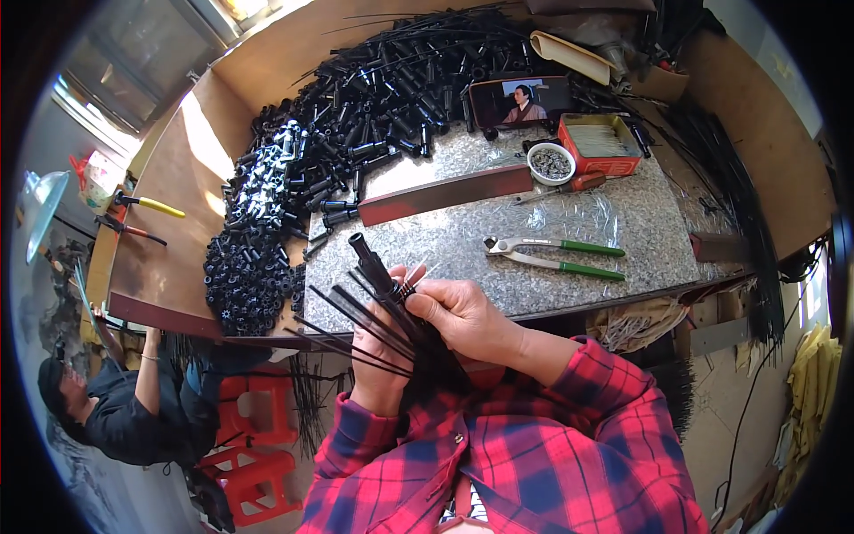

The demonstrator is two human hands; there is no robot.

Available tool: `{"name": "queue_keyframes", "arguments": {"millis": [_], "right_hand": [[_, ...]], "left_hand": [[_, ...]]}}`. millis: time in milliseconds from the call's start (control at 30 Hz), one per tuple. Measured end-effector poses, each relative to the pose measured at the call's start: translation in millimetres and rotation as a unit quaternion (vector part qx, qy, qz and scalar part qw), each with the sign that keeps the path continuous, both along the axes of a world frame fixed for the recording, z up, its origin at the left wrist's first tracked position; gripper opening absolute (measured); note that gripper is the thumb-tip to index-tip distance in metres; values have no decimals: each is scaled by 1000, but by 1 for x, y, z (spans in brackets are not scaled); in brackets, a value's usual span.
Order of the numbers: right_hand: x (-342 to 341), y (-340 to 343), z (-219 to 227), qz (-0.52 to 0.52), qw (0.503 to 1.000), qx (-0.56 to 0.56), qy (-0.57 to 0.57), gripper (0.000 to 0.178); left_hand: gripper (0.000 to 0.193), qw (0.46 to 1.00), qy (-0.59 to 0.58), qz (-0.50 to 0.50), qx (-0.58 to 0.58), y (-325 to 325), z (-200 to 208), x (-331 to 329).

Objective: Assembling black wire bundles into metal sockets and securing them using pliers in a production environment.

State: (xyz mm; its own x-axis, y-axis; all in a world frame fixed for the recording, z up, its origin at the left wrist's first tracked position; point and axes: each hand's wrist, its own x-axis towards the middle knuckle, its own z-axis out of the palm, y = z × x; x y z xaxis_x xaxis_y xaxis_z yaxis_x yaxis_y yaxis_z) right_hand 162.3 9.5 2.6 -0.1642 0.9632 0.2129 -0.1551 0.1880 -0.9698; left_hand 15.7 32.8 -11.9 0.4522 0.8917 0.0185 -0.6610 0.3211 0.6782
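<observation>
A black umbrella frame [374,269], with a tube at its top and several thin ribs fanning out toward the lower left, is held above the near edge of the table. My left hand [381,351] wraps round it from behind and below, partly hidden by the ribs. From the right, my right hand [458,313] closes its thumb and bent forefinger on the ringed collar below the tube. Whether a thin wire also sits between these fingertips is too small to tell. Right of my hands lie end-cutting pliers [553,255] with green handles.
Piled black plastic parts [374,98] cover the table's back and left. A reddish bar [445,194] lies mid-table. Near it are a white bowl [551,165] of small metal pieces, a red box [609,165] of thin wires and a propped phone [520,102]. A co-worker [133,400] sits at left.
</observation>
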Motion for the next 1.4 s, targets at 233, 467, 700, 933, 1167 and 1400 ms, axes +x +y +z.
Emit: {"name": "queue_keyframes", "arguments": {"millis": [233, 467, 700, 933, 1167, 1400], "right_hand": [[-2, 1, 7, -34, 999, -29, -14, 27], [3, -1, 14, 30, 998, -49, 25, 24], [8, 0, 16, 35, 998, -40, -36, 22], [14, 3, 15, 62, 994, -40, -77, 20], [13, 5, 7, 71, 995, -37, -51, 21], [11, 13, 0, 112, 992, -59, -23, 20]], "left_hand": [[44, 999, -31, 19, -7, -1, 7, 1], [46, 998, 6, -65, 3, 10, 8, -6], [40, 994, -34, -101, -14, 14, 4, -4], [55, 993, -30, -112, 29, 18, -8, -10], [63, 997, -31, -65, -22, 12, -3, -6], [70, 992, -52, -115, -10, 17, -2, -8]]}}
